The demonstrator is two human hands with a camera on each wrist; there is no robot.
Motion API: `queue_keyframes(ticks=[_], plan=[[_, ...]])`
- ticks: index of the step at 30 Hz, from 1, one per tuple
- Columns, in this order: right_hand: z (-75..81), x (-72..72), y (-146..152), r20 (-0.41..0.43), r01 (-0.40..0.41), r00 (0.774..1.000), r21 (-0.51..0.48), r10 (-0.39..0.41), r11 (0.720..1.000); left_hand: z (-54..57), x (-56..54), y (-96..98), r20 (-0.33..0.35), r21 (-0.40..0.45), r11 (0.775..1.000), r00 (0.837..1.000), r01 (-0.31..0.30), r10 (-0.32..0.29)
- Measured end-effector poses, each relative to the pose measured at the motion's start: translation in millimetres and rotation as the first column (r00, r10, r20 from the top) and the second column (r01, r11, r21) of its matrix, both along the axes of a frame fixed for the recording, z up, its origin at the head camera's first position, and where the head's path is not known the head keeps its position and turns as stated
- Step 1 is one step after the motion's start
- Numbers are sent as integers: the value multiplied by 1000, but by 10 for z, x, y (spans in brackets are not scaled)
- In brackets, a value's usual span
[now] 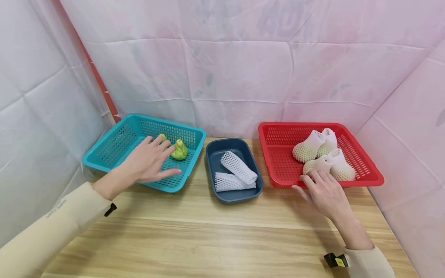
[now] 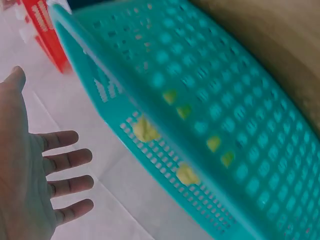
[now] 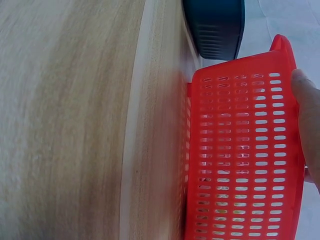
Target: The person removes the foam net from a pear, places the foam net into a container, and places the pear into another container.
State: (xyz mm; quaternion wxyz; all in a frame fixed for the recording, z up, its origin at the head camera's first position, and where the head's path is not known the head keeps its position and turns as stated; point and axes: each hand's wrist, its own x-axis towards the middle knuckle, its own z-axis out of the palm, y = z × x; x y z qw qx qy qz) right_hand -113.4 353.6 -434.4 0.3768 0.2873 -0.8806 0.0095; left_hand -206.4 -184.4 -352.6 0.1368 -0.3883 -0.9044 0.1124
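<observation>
My left hand (image 1: 148,159), fingers spread and holding nothing, hovers over the teal basket (image 1: 167,187). Close by its fingertips lies a yellow-green, wrinkled chayote (image 1: 179,150); a second chayote (image 1: 162,137) is mostly hidden behind the fingers. In the left wrist view, both show through the basket's side. My right hand (image 1: 326,191) rests at the near rim of the red basket (image 1: 279,154), fingers loosely bent over it and thumb outside. Its fingertips are right by the nearest foam-wrapped chayote (image 1: 317,165). Several chayotes in white foam nets (image 1: 342,166) sit together in that basket.
Between the baskets stands a dark blue tray (image 1: 222,196) holding loose white foam sleeves (image 1: 239,166). Everything is on a wood-grain table (image 1: 208,239). Pale cloth (image 1: 236,77) hangs behind and at both sides, close to the baskets.
</observation>
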Motion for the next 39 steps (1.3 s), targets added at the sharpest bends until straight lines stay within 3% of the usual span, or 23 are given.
queue_keyframes(ticks=[9,16,22,31,39], plan=[[13,8,2,2,7,1000,1,-7,1000,-129,391,83,-102,35,994,990,105,-101],[9,11,2,8,2,1000,-7,-2,1000,-318,579,116,-144,40,990,981,136,-129],[18,24,12,45,32,998,9,-32,999,-442,652,102,-167,52,990,979,127,-117],[48,9,-2,2,-7,1000,-20,7,1000,-570,706,98,-161,71,991,982,112,-99],[211,37,0,39,7,999,57,-9,998,-641,695,86,-187,69,990,976,124,-109]])
